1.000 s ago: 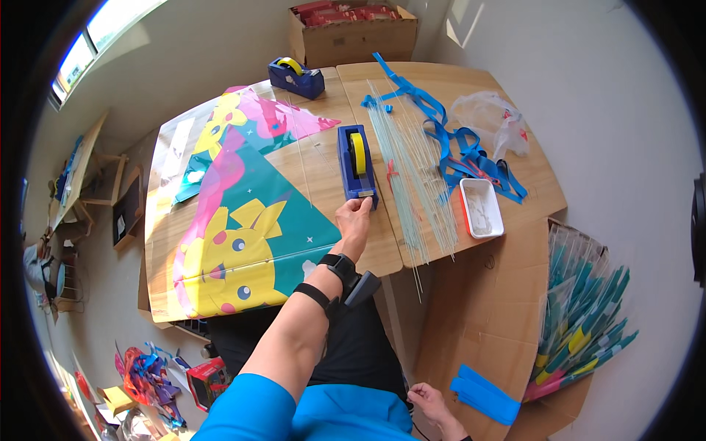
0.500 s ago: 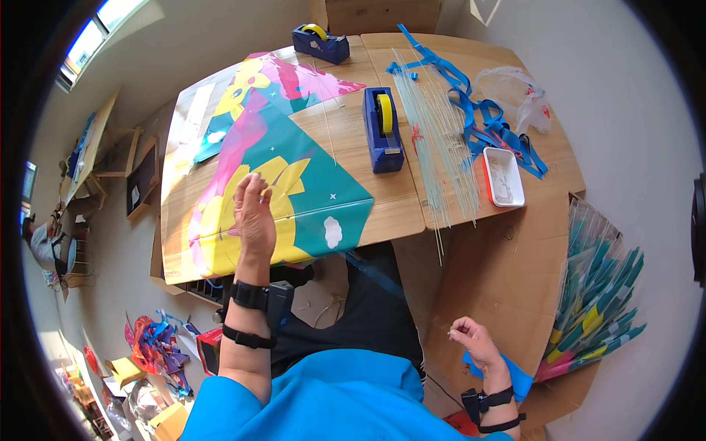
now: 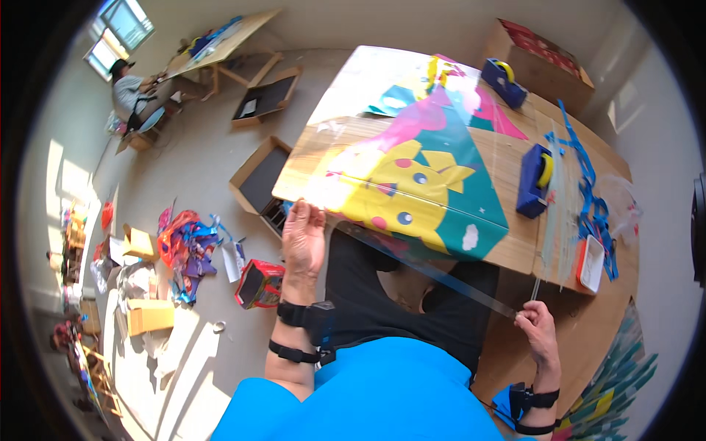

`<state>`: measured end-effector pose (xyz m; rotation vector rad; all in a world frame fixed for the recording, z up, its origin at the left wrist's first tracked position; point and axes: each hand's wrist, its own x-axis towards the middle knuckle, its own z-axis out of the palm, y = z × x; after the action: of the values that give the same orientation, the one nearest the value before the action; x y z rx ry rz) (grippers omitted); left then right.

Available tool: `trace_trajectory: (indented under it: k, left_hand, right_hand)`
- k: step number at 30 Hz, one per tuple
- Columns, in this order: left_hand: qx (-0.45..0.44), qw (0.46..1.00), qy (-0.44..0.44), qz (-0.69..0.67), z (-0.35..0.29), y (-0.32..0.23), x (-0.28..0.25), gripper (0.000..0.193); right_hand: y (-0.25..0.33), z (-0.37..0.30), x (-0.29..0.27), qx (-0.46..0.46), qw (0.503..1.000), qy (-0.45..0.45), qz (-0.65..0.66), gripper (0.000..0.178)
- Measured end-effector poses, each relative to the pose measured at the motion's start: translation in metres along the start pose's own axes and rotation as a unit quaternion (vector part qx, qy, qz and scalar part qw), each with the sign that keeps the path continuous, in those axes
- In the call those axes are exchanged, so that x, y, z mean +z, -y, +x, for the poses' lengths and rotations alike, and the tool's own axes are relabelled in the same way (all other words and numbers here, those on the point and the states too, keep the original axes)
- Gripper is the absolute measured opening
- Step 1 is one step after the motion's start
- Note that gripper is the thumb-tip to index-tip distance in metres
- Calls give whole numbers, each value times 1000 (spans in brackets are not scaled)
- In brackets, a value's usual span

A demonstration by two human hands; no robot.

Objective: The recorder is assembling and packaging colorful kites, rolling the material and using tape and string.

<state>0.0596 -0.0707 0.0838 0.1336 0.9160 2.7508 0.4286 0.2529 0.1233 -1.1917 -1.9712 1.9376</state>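
My left hand (image 3: 303,241) is raised by the table's front left corner, fingers curled together; whatever they hold is too small to make out. My right hand (image 3: 538,331) pinches the ends of thin clear rods (image 3: 536,289) jutting past the table's front edge. A translucent strip (image 3: 441,279) slants over my legs, its right end reaching my right fingertips; whether they grip it is unclear. On the table lies a printed plastic sheet (image 3: 482,209), green, pink and yellow with a cartoon face, its lower edge at the table's front. The rods (image 3: 560,220) lie bundled on the right.
Two blue tape dispensers (image 3: 531,184) (image 3: 504,82) stand on the table (image 3: 309,158). Blue ribbon (image 3: 592,206) and a white-and-red tray (image 3: 590,266) are on its right. Cartons (image 3: 257,173) and crumpled coloured material (image 3: 187,253) lie on the floor. Another person (image 3: 132,92) sits far left.
The view has swung left, bringing more floor and the seated person into sight. My left hand has moved off the sheet to its left side. My right hand has risen to the rod ends.
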Motion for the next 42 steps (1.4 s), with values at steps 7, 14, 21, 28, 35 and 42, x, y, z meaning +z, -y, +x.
trace_trajectory:
  k: [7, 14, 21, 28, 35, 42]
  left_hand:
    - [62, 997, -16, 46, -31, -32, -1, 35]
    - [46, 998, 41, 6, -52, -49, 5, 29]
    - [12, 999, 26, 35, -59, -50, -15, 15]
    - [-42, 996, -66, 36, -47, -28, -44, 14]
    - [14, 979, -134, 155, -21, 9, -56, 11]
    - [3, 966, -117, 230, -4, 25, -42, 20]
  right_hand:
    - [-10, -28, 11, 1, 998, -11, -64, 10]
    - [-16, -52, 7, -12, 997, -34, -62, 10]
    - [-6, -54, 0, 14, 1000, -8, 14, 11]
    - [6, -20, 4, -12, 1000, 5, 10, 8]
    - [1, 28, 5, 33, 997, -57, -29, 10]
    - [-28, 52, -15, 115, 991, -62, 42, 9]
